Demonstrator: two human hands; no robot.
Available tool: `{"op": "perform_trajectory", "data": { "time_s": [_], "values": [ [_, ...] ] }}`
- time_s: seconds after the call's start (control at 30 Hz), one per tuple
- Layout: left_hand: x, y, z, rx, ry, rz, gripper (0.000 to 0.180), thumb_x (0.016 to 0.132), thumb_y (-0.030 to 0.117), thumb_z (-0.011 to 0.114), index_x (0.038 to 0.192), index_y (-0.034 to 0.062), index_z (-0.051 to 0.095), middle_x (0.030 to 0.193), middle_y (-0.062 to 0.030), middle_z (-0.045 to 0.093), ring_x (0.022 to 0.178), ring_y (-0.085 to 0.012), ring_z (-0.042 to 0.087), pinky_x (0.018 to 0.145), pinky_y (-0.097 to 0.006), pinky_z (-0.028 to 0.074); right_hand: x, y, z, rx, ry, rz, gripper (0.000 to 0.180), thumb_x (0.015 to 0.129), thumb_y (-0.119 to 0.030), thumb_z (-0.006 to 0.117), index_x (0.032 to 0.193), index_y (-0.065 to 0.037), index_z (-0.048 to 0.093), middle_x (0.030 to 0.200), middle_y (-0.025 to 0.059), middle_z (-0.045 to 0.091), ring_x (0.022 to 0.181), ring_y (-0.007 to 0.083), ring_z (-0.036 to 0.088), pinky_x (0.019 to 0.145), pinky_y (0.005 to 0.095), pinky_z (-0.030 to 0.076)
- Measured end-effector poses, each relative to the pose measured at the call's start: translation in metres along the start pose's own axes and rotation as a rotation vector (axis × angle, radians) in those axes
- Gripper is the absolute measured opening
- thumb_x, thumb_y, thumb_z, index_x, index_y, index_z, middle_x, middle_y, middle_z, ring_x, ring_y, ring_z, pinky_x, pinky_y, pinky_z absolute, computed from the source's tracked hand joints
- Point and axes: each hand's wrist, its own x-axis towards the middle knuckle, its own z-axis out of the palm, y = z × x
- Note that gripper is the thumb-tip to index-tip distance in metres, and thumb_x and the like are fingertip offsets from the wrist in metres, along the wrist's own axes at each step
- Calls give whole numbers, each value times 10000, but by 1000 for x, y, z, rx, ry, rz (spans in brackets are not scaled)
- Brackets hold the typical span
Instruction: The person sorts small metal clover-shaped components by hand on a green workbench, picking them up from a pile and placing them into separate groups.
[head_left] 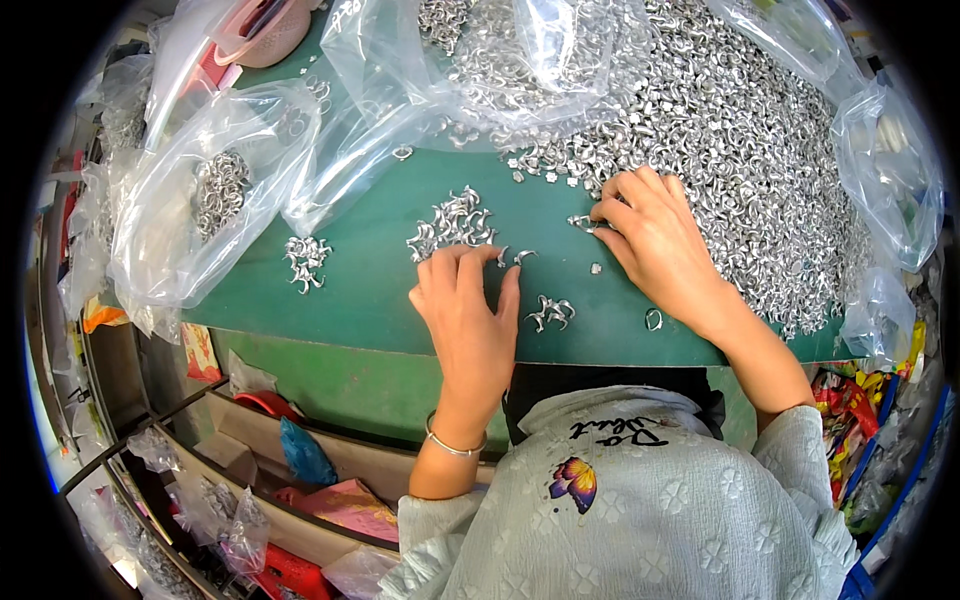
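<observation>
My left hand (465, 305) bends its fingers at the near edge of a small heap of silvery curved metal pieces (455, 222). One such curved piece (502, 257) sits between its thumb and forefinger tips, and another (524, 256) lies by the thumb. My right hand (655, 240) pinches a small silvery ring-like piece (587, 223) at the border of a large spread pile of similar metal pieces (760, 170). Between the hands lie a small cluster of curved pieces (550, 313), one tiny piece (596, 268) and a lone ring (653, 319).
The green tabletop (370, 290) carries another small cluster (306, 262) at left. Clear plastic bags (215, 190) with metal parts lie along the left and far side; more plastic (885, 170) edges the right. A pink basket (270, 40) stands far left. Open drawers (290, 455) sit below the table's edge.
</observation>
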Motion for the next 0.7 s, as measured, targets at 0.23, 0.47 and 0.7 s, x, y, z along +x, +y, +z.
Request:
{"op": "perform_trajectory", "data": {
  "time_s": [0.23,0.47,0.7],
  "values": [
    [2,3,3,9,-10,46,234,761,58,762,973,51,664,973,-65,538,924,-247,509,818,-390,342,3,-5,6,30,49,-44,252,755,-65,728,988,-22,643,959,83,559,939,255,504,799,373,377],
    [-3,4,-5,-11,-9,33,196,758,55,758,935,52,674,918,-54,531,891,-243,506,793,-381,335,0,-6,5,40,23,-55,252,761,-76,731,993,-21,647,978,81,564,953,253,505,804,372,380],
    [-17,6,-1,-22,-31,-8,183,744,43,767,904,59,680,876,-43,541,855,-220,503,778,-343,342,6,-10,6,4,22,-45,167,786,-92,706,930,-31,648,937,81,560,939,250,506,799,370,380]
  ]
}}
